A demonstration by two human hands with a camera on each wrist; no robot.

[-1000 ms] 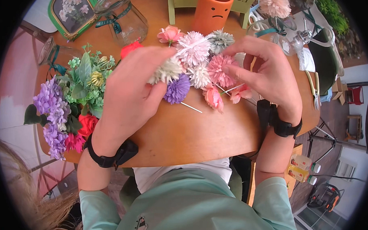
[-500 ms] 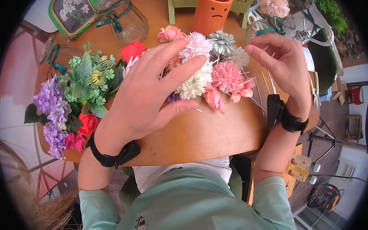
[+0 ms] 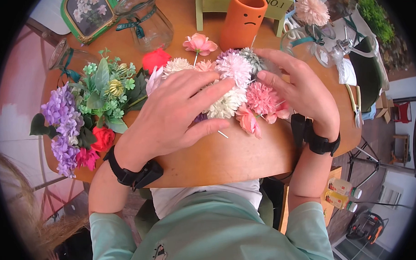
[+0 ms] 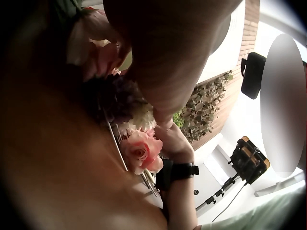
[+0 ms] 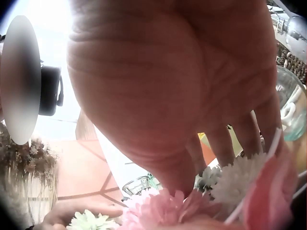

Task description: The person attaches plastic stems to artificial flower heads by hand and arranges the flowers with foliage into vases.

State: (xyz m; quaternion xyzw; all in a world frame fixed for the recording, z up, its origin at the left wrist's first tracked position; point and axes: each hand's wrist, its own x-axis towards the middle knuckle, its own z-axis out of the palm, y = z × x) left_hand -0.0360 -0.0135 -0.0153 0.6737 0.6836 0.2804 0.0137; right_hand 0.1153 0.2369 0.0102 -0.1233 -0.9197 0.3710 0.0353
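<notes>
Fingers spread, my left hand lies over the artificial flowers heaped mid-table. Close by its fingertips are a cream chrysanthemum and a pale pink one. The purple flower is mostly hidden under this hand. My right hand reaches in from the right, its bent fingers at the grey chrysanthemum and its thumb just above the pink one. In the right wrist view its fingers extend behind a white flower. A pink rose and thin stems lie along the near side.
A leafy bunch with lilac blooms and red roses lies left. Behind stand a glass vase, a green picture frame and an orange cup with a frowning face. Pliers lie at the right edge.
My left hand has let go of the cream chrysanthemum and spread its fingers over the heap. My right hand lifted away rightward, then came back left and down over the flowers.
</notes>
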